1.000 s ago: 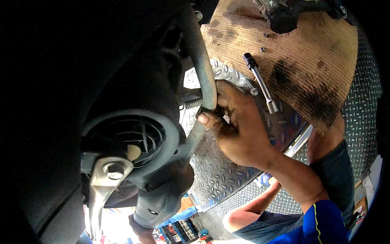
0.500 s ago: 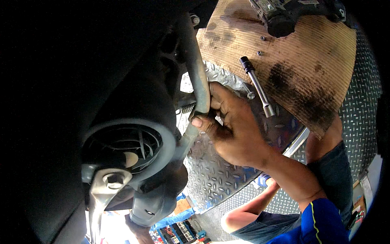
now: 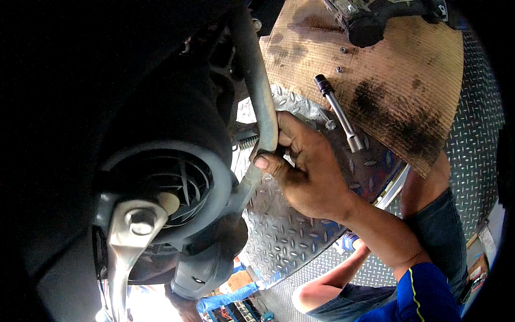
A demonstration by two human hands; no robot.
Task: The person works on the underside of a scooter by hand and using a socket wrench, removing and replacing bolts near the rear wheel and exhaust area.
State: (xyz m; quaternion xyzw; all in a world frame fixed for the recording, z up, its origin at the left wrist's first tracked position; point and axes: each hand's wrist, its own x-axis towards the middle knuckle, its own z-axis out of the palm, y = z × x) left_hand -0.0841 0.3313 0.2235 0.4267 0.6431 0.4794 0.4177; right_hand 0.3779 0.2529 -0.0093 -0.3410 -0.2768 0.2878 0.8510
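Observation:
My right hand (image 3: 306,169) is closed round a bent grey tube (image 3: 263,107) on the dark underside of a vehicle, thumb over the tube near its bend. A coiled spring (image 3: 248,141) lies behind the tube. Left of it are a round black vented cover (image 3: 177,172), a silver bracket with a bolt (image 3: 131,239) and a grey housing (image 3: 204,265). At the bottom, behind the housing, a patch of skin (image 3: 185,306) shows, perhaps my left hand or arm; its fingers are hidden.
Stained cardboard (image 3: 407,102) lies on a metal tread plate (image 3: 289,236), holding a black tool (image 3: 365,29) and small sockets (image 3: 339,70). A socket extension (image 3: 340,115) and loose bolt (image 3: 329,122) lie nearby. Bent legs (image 3: 316,292) rest at lower right; cluttered trays (image 3: 236,308) stand below.
The view has shifted slightly, so the tube and floor items sit a little further left in the picture. My right hand keeps the same hold on the tube.

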